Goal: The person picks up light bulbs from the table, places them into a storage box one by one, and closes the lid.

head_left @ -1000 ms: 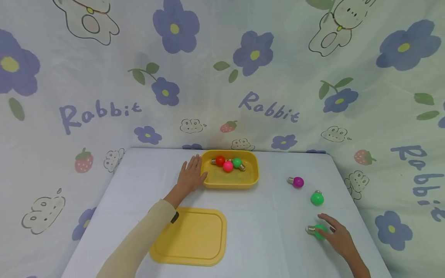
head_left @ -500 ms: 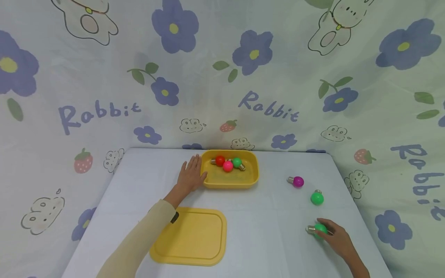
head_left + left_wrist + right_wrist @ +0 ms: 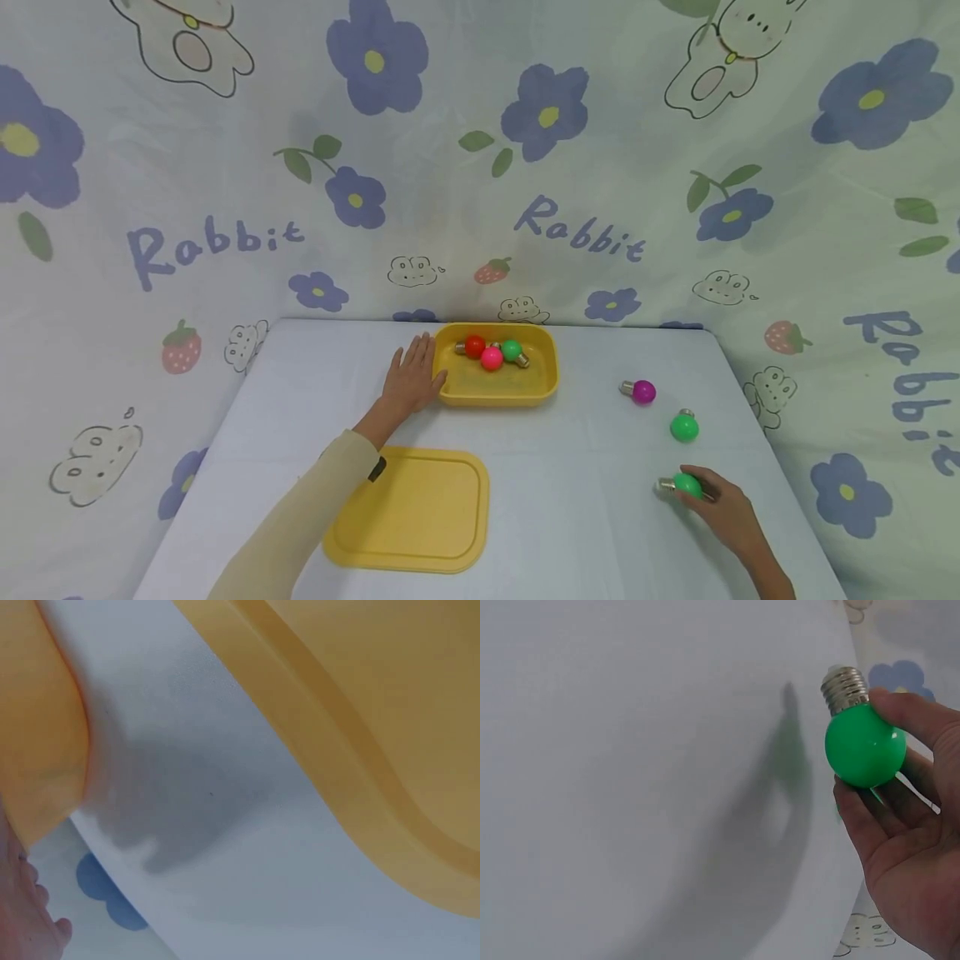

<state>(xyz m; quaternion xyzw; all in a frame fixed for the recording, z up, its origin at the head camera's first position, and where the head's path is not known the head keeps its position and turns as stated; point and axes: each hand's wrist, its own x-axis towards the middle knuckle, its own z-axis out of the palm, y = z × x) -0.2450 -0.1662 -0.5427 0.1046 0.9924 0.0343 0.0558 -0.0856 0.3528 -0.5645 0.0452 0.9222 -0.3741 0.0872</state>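
Note:
In the head view my right hand (image 3: 725, 510) grips a green light bulb (image 3: 865, 745) between thumb and fingers, its metal screw base pointing left. The right wrist view shows the bulb above the white surface, with its shadow off to the side. My left hand (image 3: 408, 377) lies with straight fingers against the left side of a yellow bin (image 3: 497, 401). Inside that bin are a red bulb (image 3: 475, 347), a pink bulb (image 3: 492, 359) and another green bulb (image 3: 512, 350); a further screw base shows partly behind them.
A purple bulb (image 3: 643, 392) and a second loose green bulb (image 3: 684, 428) lie on the right of the white table (image 3: 570, 517). A flat yellow lid (image 3: 420, 508) rests under the left forearm. Behind stands a printed curtain (image 3: 442, 192).
My right hand's fingers have closed round the green bulb and lifted it slightly off the table. The left hand has stayed in place against the bin.

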